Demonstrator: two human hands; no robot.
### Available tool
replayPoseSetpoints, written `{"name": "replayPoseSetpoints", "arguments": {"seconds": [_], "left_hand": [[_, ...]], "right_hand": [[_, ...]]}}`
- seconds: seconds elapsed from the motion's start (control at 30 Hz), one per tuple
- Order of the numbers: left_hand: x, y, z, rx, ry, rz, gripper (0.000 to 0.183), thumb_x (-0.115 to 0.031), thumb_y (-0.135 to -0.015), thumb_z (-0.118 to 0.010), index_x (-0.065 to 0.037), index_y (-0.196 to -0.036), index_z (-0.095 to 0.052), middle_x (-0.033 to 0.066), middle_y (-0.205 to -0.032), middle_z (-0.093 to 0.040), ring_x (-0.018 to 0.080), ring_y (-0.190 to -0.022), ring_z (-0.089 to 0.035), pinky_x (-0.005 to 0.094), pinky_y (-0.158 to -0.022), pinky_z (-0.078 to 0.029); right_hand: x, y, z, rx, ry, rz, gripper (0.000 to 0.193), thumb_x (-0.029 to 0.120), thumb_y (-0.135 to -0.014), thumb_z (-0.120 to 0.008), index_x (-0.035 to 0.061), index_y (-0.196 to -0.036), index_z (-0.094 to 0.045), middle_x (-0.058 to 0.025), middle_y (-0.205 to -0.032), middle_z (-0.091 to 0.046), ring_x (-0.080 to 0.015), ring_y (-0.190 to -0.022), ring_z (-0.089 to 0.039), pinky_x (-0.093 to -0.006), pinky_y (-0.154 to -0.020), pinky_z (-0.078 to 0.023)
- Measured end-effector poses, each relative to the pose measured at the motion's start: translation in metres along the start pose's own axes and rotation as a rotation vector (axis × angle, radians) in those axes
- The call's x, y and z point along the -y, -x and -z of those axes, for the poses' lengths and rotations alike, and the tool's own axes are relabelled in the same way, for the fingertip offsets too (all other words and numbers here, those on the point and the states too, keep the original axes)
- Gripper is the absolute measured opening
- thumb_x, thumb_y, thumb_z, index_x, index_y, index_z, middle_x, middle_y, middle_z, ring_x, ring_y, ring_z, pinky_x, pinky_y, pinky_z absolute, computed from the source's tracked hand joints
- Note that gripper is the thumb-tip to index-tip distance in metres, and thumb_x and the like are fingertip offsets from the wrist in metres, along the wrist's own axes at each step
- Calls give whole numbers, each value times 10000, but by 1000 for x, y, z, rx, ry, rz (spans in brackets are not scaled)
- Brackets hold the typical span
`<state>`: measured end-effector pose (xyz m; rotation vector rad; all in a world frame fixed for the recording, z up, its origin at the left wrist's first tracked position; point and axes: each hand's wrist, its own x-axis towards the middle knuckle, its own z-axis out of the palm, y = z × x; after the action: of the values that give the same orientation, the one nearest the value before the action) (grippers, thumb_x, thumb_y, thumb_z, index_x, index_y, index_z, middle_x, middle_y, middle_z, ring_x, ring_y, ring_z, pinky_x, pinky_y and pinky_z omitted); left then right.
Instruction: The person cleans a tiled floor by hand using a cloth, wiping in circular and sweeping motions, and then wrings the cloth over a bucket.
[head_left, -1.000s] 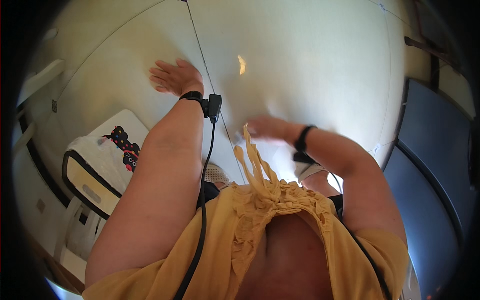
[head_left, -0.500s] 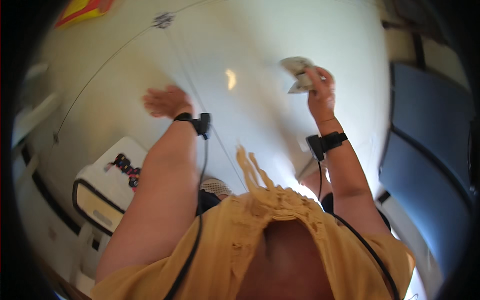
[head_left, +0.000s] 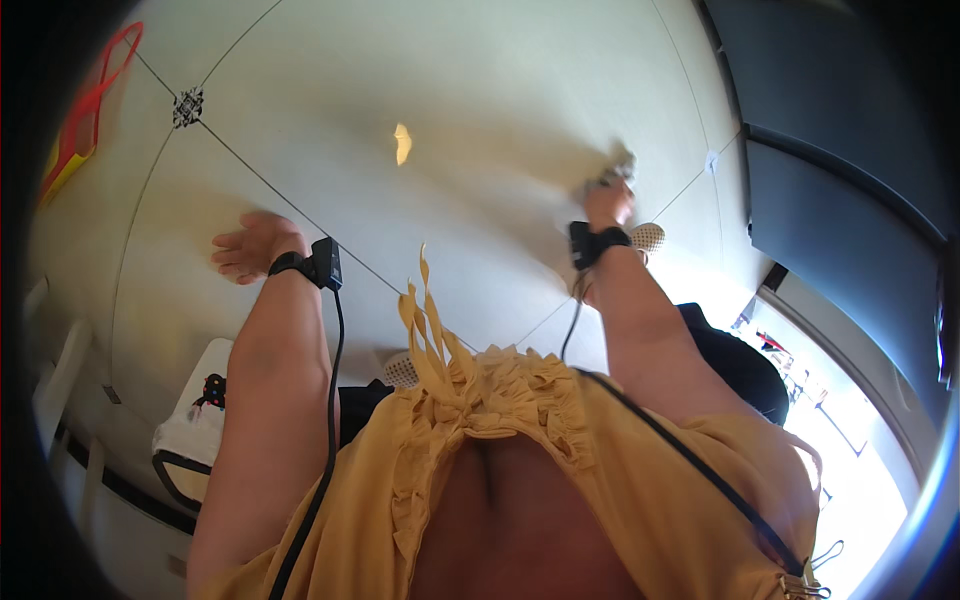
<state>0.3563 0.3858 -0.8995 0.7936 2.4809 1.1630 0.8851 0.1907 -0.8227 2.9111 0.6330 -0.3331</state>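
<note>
My right hand (head_left: 609, 205) is closed on a crumpled greyish-white cloth (head_left: 622, 166), smeared by motion, so its exact kind is hard to make out. It is above the pale tiled floor (head_left: 400, 210), close to my foot in a beige perforated shoe (head_left: 648, 237). Out to the left, my left hand (head_left: 262, 247) hangs over the floor with its fingers apart and nothing in it. Each wrist wears a black strap with a small box and a cable.
Tall dark blue-grey panels (head_left: 845, 200) stand at the right. A red and yellow bag (head_left: 75, 150) lies at the far left. Near my left arm is a white stool-like piece (head_left: 190, 430) with a dark, colourful-dotted item (head_left: 210, 392) on it. Bright light enters at lower right.
The view has turned, bringing the blue panels and the bright opening further in. My right hand has moved with the cloth toward my right foot. My left hand stays spread.
</note>
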Motion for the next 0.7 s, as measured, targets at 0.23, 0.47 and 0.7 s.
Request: {"name": "replayPoseSetpoints", "arguments": {"seconds": [0.23, 0.47, 0.7], "left_hand": [[1, -4, -2, 30, -411, 72, 745, -554, -965, -351, -54, -1517, -341, 146, -1616, -294, 314, -1422, -326, 521, -1142, -187], [55, -15, -17, 109, 1246, -172, 716, -511, -955, -375, -29, -1485, -355, 161, -1606, -300, 309, -1455, -285, 489, -1137, -207], [65, -29, -33, -74, 1354, -46, 737, -510, -977, -335, -30, -1534, -280, 168, -1626, -252, 339, -1446, -256, 511, -1141, -154]], "right_hand": [[260, 128, 19, 187, -268, 1254, 425, 60, -943, -522, 169, -1352, -546, -108, -1353, -547, -316, -1275, -513, -360, -1018, -477], [171, 17, 73, 73, -543, 758, 546, 176, -884, -670, 7, -1380, -519, -196, -1257, -630, -293, -1035, -652, -362, -840, -561], [-67, 23, 60, 400, -10, 183, 537, 229, -795, -622, 110, -1319, -612, -248, -1083, -695, -393, -1004, -674, -454, -876, -549]]}}
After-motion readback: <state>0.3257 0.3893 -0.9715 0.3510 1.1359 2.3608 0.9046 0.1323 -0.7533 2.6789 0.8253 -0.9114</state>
